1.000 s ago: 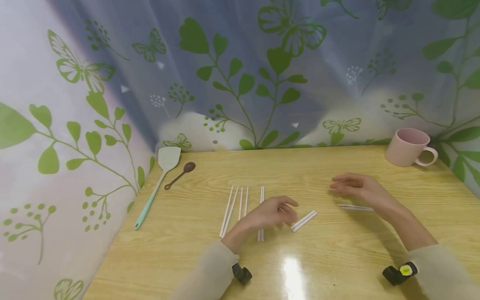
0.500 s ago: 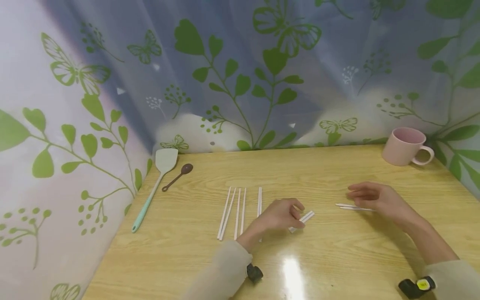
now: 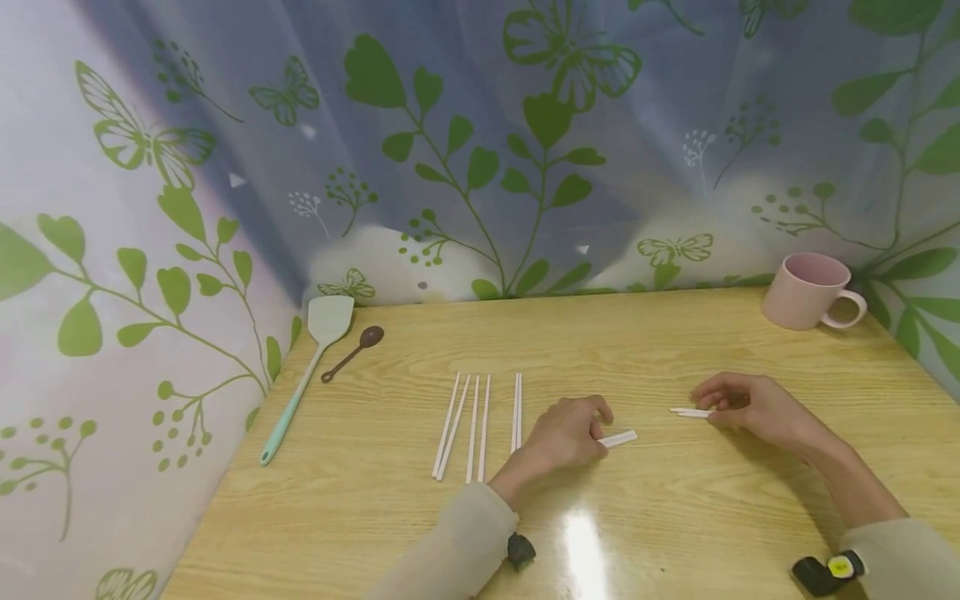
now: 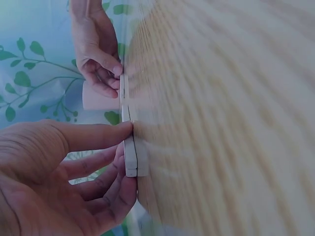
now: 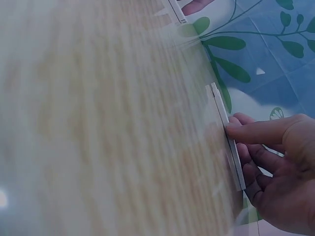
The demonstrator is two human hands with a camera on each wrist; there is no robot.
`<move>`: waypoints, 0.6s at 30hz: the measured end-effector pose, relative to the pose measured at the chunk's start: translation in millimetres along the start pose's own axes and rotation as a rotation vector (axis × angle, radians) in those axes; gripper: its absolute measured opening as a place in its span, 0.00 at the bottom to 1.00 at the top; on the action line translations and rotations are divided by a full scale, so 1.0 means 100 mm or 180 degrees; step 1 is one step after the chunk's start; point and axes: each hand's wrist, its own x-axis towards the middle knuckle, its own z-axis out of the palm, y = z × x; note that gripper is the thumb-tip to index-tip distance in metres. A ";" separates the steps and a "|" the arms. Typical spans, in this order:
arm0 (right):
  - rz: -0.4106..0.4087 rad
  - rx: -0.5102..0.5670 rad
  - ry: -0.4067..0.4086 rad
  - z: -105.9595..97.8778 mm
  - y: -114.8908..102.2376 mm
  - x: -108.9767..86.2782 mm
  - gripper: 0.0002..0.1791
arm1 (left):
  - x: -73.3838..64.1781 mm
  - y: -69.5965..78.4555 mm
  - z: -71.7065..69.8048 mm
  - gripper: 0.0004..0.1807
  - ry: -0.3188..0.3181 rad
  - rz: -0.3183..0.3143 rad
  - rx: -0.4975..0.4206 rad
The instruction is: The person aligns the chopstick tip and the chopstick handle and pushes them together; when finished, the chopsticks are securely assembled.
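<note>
My left hand point(image 3: 566, 433) pinches a pair of white chopsticks point(image 3: 620, 439) lying at the table's middle, its palm hiding part of them. In the left wrist view the thumb presses one side of this pair point(image 4: 131, 156), with fingers curled on the other. To the right, my right hand point(image 3: 753, 408) holds another white pair point(image 3: 688, 412) between thumb and fingers, low at the tabletop; the right wrist view shows this pair point(image 5: 229, 140) side by side. Left of my left hand lie two slightly spread pairs of chopsticks point(image 3: 453, 427) and one close pair point(image 3: 517, 408), partly covered by that hand.
A pale spatula point(image 3: 306, 392) with a mint handle and a small brown spoon point(image 3: 352, 354) lie at the far left. A pink mug point(image 3: 806, 293) stands at the back right corner. Patterned curtains point(image 3: 465, 150) border the wooden table point(image 3: 375, 533) behind and left.
My left hand has moved right onto its pair of chopsticks and turned it flatter. My right hand shifted right and lowered its fingers around the other pair.
</note>
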 end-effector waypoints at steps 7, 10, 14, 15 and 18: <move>0.0030 -0.0046 -0.0011 0.00 -0.02 0.00 0.15 | 0.00 0.01 0.00 0.15 0.0053 0.0081 -0.0073; 0.0037 -0.0033 -0.0012 0.01 -0.02 0.01 0.15 | 0.01 0.01 0.01 0.12 0.0116 0.0183 -0.0119; 0.0046 0.0007 -0.0031 0.01 -0.03 0.00 0.14 | 0.02 0.01 0.02 0.14 0.0179 0.0213 -0.0140; 0.0047 0.0015 -0.0037 0.01 -0.03 0.00 0.14 | 0.02 0.01 0.02 0.15 0.0180 0.0200 -0.0158; 0.0042 0.0046 -0.0036 0.02 -0.02 -0.01 0.14 | 0.02 0.01 0.03 0.16 0.0149 0.0161 -0.0234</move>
